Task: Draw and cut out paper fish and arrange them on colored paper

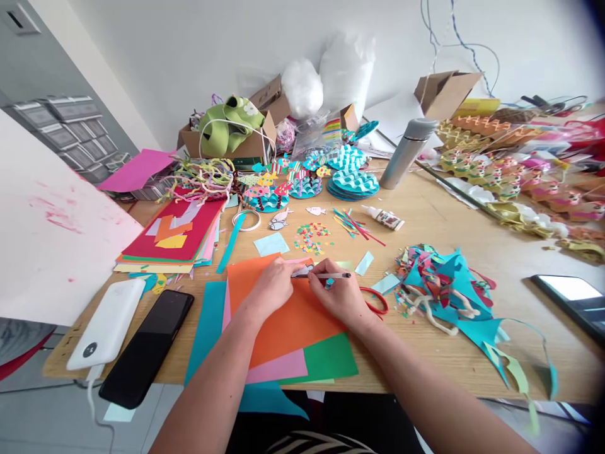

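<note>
In the head view my right hand (336,291) is closed around a slim pen (333,275), its tip pointing left at a small pale paper cutout (301,271). My left hand (273,282) has curled fingers that press this cutout down from the left side. Under both hands lies a sheet of orange paper (288,334), on top of pink, green and blue sheets. Red-handled scissors (380,301) rest just right of my right hand, partly hidden by it. Beyond my hands are a light blue paper piece (271,244) and scattered colored paper dots (312,238).
Finished fish ornaments (267,189) and stacked blue wavy discs (352,184) stand farther back, near a steel flask (407,154) and a glue bottle (385,217). Paper scraps (442,284) are heaped on the right. A black phone (147,347) and white power bank (106,323) lie left.
</note>
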Demonstrator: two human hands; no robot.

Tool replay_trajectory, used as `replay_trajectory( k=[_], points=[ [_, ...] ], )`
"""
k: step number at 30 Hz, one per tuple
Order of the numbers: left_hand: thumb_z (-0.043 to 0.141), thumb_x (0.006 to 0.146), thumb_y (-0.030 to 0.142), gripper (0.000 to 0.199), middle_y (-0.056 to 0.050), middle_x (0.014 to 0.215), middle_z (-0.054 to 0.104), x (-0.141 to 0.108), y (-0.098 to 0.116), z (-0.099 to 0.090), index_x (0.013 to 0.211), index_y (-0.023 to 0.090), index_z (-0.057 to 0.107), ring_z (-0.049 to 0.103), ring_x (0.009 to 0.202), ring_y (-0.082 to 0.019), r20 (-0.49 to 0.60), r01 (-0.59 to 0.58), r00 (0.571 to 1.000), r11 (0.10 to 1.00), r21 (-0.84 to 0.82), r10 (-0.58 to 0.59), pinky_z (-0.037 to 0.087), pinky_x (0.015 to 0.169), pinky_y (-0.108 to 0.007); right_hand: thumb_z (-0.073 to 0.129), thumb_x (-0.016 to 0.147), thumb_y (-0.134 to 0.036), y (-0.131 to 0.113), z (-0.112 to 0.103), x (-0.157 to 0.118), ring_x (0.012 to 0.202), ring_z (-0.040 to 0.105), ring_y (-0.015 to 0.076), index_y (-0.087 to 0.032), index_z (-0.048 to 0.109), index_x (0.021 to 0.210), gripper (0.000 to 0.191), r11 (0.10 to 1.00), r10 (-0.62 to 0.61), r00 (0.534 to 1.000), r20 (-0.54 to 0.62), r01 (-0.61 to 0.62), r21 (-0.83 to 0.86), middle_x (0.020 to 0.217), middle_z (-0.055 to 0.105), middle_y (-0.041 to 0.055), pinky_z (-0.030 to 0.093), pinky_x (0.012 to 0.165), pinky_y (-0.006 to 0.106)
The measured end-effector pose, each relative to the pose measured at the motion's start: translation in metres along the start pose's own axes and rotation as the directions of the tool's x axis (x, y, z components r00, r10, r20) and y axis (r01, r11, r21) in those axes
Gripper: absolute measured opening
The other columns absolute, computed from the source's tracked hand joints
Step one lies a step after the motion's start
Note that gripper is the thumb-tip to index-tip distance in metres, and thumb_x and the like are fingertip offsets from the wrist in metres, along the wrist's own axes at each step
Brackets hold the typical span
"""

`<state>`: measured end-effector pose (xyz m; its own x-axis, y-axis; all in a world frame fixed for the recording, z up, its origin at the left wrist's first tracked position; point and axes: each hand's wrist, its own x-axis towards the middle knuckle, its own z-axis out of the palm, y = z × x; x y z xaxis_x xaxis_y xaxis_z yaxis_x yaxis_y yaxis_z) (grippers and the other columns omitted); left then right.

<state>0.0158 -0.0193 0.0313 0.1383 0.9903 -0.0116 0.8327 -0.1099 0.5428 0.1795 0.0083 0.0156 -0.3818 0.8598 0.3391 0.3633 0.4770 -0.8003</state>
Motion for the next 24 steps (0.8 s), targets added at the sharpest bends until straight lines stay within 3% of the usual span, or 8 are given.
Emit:
replay_trajectory(
  k=[7, 18, 24],
  points=[
    [0.032, 0.065, -0.013, 0.08, -0.005, 0.121, 0.067, 0.0022, -0.0082, 0.0042, 0.138, 0.019, 0.043, 0.059, 0.115, -0.015, -0.016, -0.005, 1.0, 0.995, -0.096, 0.004, 0.043, 0.101, -0.03, 0.05, 0.084, -0.028, 0.0021, 0.0021, 0.0011, 0.056, 0.057, 0.0139, -0.023, 0.05, 0.076, 0.01, 0.998, -0.063, 0.997, 0.051, 0.063, -0.014, 0.066, 0.063, 0.0, 0.044, 0.055, 0.025],
    [0.032, 0.07, -0.012, 0.069, -0.008, 0.125, 0.064, -0.0002, -0.0072, 0.0042, 0.129, 0.02, 0.049, 0.06, 0.114, -0.015, -0.028, -0.01, 1.0, 0.99, -0.14, 0.006, 0.047, 0.097, -0.028, 0.051, 0.085, -0.023, 0.0032, 0.0062, 0.0001, 0.059, 0.06, 0.0143, -0.023, 0.051, 0.078, 0.007, 0.994, -0.108, 0.992, 0.073, 0.109, -0.012, 0.068, 0.065, 0.0005, 0.045, 0.057, 0.025],
    [0.035, 0.073, -0.01, 0.062, -0.01, 0.123, 0.063, -0.0008, -0.0033, 0.0014, 0.125, 0.019, 0.054, 0.06, 0.114, -0.017, -0.007, 0.05, 0.999, 0.993, -0.106, -0.051, 0.047, 0.096, -0.03, 0.051, 0.084, -0.022, 0.005, 0.0069, 0.0001, 0.057, 0.058, 0.0138, -0.023, 0.048, 0.077, 0.008, 0.994, -0.101, 0.992, 0.077, 0.104, -0.038, 0.066, 0.063, -0.0005, 0.044, 0.057, 0.024]
  ],
)
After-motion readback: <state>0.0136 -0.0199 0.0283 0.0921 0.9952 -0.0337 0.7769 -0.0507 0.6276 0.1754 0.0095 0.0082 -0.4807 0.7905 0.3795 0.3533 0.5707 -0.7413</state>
